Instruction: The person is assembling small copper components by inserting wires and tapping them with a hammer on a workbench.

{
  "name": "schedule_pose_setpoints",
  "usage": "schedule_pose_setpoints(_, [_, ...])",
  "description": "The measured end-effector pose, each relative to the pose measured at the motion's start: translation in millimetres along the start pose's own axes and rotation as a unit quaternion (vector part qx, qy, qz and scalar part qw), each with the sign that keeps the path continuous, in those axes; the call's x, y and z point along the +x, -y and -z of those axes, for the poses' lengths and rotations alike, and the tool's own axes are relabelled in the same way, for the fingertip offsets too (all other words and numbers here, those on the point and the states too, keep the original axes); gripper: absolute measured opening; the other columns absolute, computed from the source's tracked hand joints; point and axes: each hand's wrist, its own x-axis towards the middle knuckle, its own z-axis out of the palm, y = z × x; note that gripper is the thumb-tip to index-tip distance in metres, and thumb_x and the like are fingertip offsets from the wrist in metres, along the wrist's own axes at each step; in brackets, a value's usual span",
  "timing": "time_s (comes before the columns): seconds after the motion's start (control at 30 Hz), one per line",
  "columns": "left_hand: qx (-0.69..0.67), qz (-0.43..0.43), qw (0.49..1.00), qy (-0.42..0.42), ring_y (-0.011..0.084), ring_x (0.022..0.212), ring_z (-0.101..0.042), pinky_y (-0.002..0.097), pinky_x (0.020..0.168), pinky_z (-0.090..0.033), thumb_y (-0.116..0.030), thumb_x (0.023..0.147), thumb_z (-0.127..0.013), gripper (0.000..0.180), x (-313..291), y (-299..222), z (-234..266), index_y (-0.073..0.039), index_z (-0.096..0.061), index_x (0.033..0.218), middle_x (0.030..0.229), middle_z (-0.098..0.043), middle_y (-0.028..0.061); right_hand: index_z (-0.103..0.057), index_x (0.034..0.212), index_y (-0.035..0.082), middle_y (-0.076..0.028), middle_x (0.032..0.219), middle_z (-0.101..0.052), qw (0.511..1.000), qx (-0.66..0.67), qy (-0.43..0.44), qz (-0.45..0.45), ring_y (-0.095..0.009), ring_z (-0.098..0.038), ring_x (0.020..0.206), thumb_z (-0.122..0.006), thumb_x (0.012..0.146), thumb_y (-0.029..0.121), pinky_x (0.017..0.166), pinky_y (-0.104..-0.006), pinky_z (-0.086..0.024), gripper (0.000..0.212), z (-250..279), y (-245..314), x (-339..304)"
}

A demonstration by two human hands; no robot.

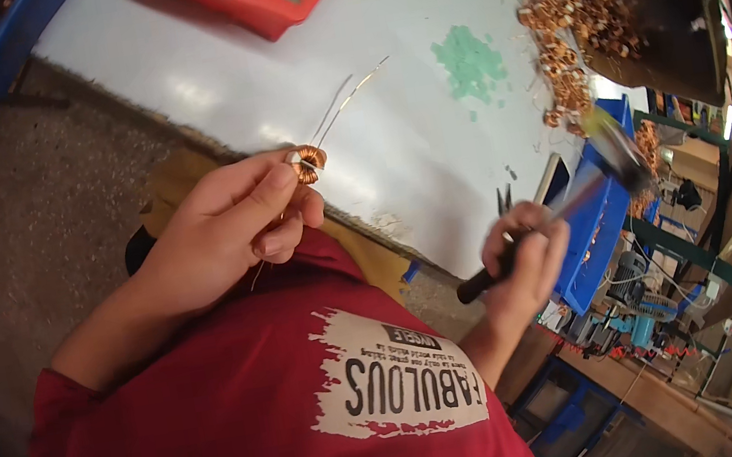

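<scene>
My left hand (234, 213) pinches a small ring-shaped copper coil (308, 165) between thumb and fingers, over the table's near edge. Two long thin wire leads (352, 97) stick out from the coil away from me; another thin wire hangs below the fingers. A whitish piece shows on the coil's side. My right hand (523, 253) is wrapped round the dark handle of a hammer (482, 284). Its shaft points to the far right, and its head, yellow at one end, is smeared by motion. Just beyond the right hand show the dark tips of pliers (504, 199).
On the white table (266, 82) stands a red tray (276, 23) with green pieces. A patch of small green pieces (470, 66) lies right of it. Many copper coils (563, 54) are heaped at the far right, beside a blue bin (592, 236).
</scene>
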Motion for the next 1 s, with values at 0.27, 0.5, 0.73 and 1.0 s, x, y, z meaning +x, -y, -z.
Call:
schedule_pose_setpoints(0.27, [-0.267, 0.035, 0.96, 0.07, 0.0045, 0.054, -0.036, 0.0174, 0.05, -0.029, -0.009, 0.098, -0.042, 0.014, -9.4, 45.2, 44.8, -0.001, -0.051, 0.106, 0.092, -0.056, 0.0077, -0.052, 0.088, 0.002, -0.009, 0.064, -0.055, 0.949, -0.194, 0.247, -0.004, -0.017, -0.045, 0.047, -0.044, 0.088, 0.008, 0.046, -0.0241, -0.035, 0.009, -6.1, 21.5, -31.4])
schedule_pose_setpoints(0.5, [-0.252, 0.033, 0.966, 0.048, 0.0034, 0.053, -0.035, 0.0172, 0.05, -0.029, -0.009, 0.099, -0.042, 0.013, 7.7, 42.7, 26.0, -0.003, -0.052, 0.101, 0.091, -0.056, 0.0066, -0.051, 0.089, 0.001, -0.01, 0.067, -0.057, 0.852, -0.393, 0.346, 0.004, -0.024, -0.049, 0.048, -0.045, 0.088, 0.009, 0.051, -0.0312, -0.042, 0.01, -31.9, 20.6, -17.2])
schedule_pose_setpoints(0.73, [-0.246, 0.036, 0.968, 0.027, 0.0036, 0.052, -0.035, 0.0169, 0.049, -0.028, -0.01, 0.098, -0.044, 0.012, 11.9, 50.5, 25.7, -0.003, -0.053, 0.096, 0.09, -0.056, 0.0068, -0.048, 0.075, 0.004, -0.004, 0.054, -0.045, 0.864, -0.401, 0.301, 0.055, -0.014, -0.037, 0.046, -0.035, 0.095, 0.025, 0.046, -0.0277, -0.031, 0.032, -31.0, 6.7, -16.2])
schedule_pose_setpoints(1.0, [-0.223, 0.035, 0.971, 0.074, 0.0036, 0.052, -0.035, 0.0165, 0.049, -0.028, -0.011, 0.098, -0.045, 0.013, 16.4, 55.2, 30.7, -0.001, -0.054, 0.096, 0.085, -0.057, 0.0066, -0.046, 0.073, 0.005, -0.003, 0.055, -0.045, 0.776, -0.526, 0.302, 0.169, -0.014, -0.037, 0.045, -0.034, 0.096, 0.023, 0.045, -0.0275, -0.031, 0.031, -28.5, 6.3, -8.7])
